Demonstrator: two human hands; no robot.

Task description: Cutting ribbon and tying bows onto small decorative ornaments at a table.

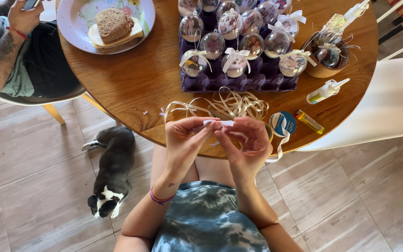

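Note:
Both my hands meet at the near edge of the round wooden table. My left hand and my right hand pinch the two ends of a short piece of white ribbon between thumb and fingertips. Just beyond them lies a loose tangle of cream ribbon. A ribbon spool with a blue top sits right of my right hand. Further back, a purple egg tray holds several clear ball ornaments tied with white bows.
A yellow lighter and a small glue bottle lie at the right. A wooden bowl holds more ornaments. A plate with a sandwich is at the far left, by a seated person. A black-and-white dog lies on the tile floor.

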